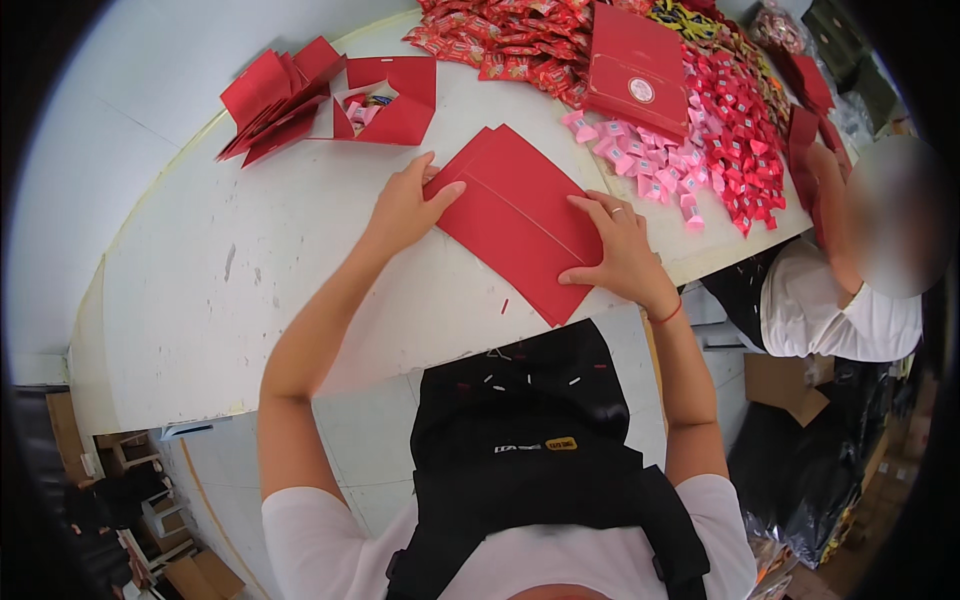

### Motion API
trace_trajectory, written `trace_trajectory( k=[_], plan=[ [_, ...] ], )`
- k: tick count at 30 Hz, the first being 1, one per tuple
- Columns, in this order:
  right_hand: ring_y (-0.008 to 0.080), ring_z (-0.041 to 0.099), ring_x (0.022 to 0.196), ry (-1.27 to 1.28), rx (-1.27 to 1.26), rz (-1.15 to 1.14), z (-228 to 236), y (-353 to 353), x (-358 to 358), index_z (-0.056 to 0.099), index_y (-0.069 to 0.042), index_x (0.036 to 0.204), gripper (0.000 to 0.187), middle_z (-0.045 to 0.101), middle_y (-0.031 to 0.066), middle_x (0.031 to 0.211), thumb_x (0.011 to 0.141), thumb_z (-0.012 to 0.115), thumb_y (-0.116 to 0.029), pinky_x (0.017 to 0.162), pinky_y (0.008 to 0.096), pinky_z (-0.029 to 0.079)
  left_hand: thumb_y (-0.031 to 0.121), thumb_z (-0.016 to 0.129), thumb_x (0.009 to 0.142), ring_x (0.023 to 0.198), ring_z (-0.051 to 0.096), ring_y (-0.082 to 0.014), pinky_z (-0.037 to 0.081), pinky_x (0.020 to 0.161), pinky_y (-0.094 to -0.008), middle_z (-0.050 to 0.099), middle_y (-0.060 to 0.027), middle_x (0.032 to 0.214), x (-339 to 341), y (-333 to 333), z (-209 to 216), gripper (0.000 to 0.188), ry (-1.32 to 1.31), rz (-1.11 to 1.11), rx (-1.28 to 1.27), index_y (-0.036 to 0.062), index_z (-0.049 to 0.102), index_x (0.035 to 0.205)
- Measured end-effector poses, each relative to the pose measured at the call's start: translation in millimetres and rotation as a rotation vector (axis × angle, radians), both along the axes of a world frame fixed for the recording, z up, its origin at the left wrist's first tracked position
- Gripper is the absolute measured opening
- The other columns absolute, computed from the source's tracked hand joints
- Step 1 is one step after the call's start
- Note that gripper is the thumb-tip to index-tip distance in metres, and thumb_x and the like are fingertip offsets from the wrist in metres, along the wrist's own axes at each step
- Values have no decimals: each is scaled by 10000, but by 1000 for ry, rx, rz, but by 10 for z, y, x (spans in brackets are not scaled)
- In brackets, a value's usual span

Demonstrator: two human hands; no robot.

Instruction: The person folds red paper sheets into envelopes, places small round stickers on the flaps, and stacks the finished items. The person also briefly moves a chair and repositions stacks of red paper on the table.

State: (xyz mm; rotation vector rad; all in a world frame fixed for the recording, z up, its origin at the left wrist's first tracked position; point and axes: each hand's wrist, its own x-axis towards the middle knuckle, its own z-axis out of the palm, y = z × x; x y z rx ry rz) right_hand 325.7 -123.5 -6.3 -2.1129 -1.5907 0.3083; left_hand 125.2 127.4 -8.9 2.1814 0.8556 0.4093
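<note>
Blk apron (560,500), yellow print (561,444); L hand (405,205), R hand (625,255) on red cardboard (515,225).

We see a white short-sleeved shirt (315,535), its loose sleeves ending above the elbows and leaving both forearms bare. Over it we find a black apron (530,505), whose wide shoulder strap (683,535) on the right has a dark buckle (660,568) low down. Across the bib we notice a small row of white print (517,449) beside a rounded yellow patch (562,444). On the apron's lower part we spot scattered white and reddish flecks (574,380). We see neither hand gloved: the right hand (622,252) wears a slim ring (616,210), with a thin red cord (666,312) around its wrist.
</note>
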Motion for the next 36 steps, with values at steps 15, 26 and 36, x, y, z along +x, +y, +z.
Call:
trace_trajectory(
  k=[15,26,36],
  plan=[
    [142,626,1036,1152,717,-42,68,-502,-285,657,19,1107,258,670,89,1113,856,714,2,923,286,485,29,696,846,1031,608,-157,480,921,-310,659,-56,1064,-513,-629,462,279,-548,-110,-568,18,604,1109],
    [173,601,1114,1471,884,-464,65,-340,-787,592,-18,1227,280,644,65,1182,954,622,-74,985,335,464,202,807,800,1314,431,-261,329,1090,-405,487,-144,1390,-275,-852,459,651,-675,129,460,59,489,1349],
    [198,473,1298,1884,670,-535,169,-461,-1325,384,-21,1429,492,476,107,1417,1000,573,-169,1055,386,422,188,800,720,1176,558,-297,457,955,-417,658,-61,1199,-552,-1808,-262,319,-542,-252,678,167,723,1028]
  ],
)
